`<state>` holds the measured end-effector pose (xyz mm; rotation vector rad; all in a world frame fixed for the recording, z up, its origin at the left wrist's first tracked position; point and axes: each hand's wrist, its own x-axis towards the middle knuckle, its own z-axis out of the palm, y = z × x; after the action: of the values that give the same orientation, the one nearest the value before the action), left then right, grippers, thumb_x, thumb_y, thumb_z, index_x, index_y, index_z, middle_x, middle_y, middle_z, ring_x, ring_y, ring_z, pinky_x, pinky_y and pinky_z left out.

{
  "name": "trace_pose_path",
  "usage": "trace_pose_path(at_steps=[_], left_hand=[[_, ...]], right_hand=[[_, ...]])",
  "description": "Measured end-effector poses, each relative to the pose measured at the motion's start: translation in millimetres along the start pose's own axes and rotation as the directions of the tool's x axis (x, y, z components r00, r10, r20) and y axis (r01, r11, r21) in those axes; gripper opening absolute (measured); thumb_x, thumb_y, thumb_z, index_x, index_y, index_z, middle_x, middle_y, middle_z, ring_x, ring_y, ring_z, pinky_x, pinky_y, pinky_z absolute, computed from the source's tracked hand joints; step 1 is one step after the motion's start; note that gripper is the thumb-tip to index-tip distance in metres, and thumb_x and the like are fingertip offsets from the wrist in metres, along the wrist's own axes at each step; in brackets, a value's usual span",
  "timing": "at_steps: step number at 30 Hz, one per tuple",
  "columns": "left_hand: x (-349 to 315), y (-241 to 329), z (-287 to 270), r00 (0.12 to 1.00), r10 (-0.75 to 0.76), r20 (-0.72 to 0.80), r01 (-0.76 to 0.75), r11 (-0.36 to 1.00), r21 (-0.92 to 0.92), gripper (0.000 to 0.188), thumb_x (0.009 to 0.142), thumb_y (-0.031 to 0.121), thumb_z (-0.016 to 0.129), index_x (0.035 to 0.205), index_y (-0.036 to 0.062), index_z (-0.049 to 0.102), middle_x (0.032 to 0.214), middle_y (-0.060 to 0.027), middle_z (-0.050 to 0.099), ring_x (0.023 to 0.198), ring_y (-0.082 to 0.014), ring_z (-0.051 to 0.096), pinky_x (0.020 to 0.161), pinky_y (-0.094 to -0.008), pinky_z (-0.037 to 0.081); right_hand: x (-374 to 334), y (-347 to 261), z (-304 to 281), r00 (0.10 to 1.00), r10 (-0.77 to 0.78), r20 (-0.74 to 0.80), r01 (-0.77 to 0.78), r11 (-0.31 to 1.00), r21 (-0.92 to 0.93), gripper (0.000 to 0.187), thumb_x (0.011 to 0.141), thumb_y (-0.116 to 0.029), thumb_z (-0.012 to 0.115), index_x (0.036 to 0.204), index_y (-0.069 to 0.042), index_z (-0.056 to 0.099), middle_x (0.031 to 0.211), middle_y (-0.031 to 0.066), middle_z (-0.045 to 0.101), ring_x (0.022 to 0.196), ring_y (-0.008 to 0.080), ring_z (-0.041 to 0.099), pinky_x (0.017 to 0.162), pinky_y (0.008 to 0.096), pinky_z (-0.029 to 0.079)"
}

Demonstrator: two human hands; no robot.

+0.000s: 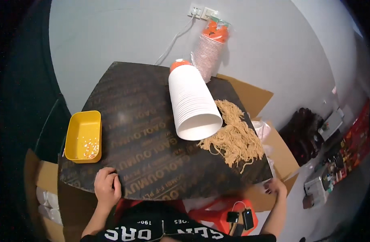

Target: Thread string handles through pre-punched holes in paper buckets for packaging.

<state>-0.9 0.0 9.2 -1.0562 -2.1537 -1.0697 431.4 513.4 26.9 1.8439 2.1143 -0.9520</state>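
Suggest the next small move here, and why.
Probably bring the right hand over the table toward the tan strings. It is just beyond the table's near right corner, by the cardboard box, and the strings are the closest pile on the tabletop. Its fingers are blurred, so I can't tell whether it holds anything; check that first.

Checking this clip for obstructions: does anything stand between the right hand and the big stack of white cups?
Yes: tan yarn lies on the table between the right hand and the white cups, though probably easy to reach over.
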Motion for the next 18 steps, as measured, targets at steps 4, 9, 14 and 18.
trace_pose_path(at_steps=[4,9,14,18], left_hand=[[3,-7,-4,1.0,-0.006,-0.02,0.004,0.998,-0.056,0.01,0.072,-0.004,0.064,0.081,-0.001,0.06,0.094,-0.0179,0.062,0.085,-0.0365,0.061,0.074,-0.0415,0.05],[5,-1,-1,0.998,-0.046,-0.035,0.046,0.999,-0.007,0.012,0.069,-0.001,0.066,0.08,0.0015,0.063,0.091,-0.0146,0.064,0.084,-0.0335,0.063,0.074,-0.0399,0.052],[2,2,-10,0.998,-0.062,-0.018,0.062,0.998,-0.004,0.01,0.069,0.001,0.068,0.078,0.0016,0.064,0.092,-0.0137,0.065,0.084,-0.0319,0.064,0.075,-0.0393,0.052],[-1,3,-10,0.998,-0.057,-0.016,0.057,0.998,0.028,0.008,0.071,0.003,0.068,0.078,0.0022,0.064,0.094,-0.0137,0.065,0.085,-0.0314,0.064,0.077,-0.0382,0.053]], right_hand=[[106,140,17,0.825,-0.471,0.313,0.566,0.69,-0.452,0.042,0.064,-0.022,0.077,0.097,0.002,0.07,0.081,0.0151,0.072,0.065,0.028,0.065,0.062,0.0421,0.053],[152,9,8,0.812,-0.496,0.307,0.583,0.709,-0.397,0.029,0.069,-0.018,0.072,0.089,0.002,0.072,0.083,0.0145,0.072,0.067,0.03,0.065,0.062,0.0421,0.054],[189,-91,14,0.762,-0.579,0.291,0.647,0.693,-0.317,0.025,0.071,-0.015,0.067,0.088,0.003,0.071,0.081,0.0154,0.071,0.066,0.0301,0.065,0.06,0.0423,0.054],[198,-145,43,0.743,-0.621,0.251,0.667,0.716,-0.203,0.023,0.072,-0.012,0.063,0.087,0.004,0.07,0.08,0.0161,0.071,0.066,0.0302,0.066,0.058,0.0424,0.054]])
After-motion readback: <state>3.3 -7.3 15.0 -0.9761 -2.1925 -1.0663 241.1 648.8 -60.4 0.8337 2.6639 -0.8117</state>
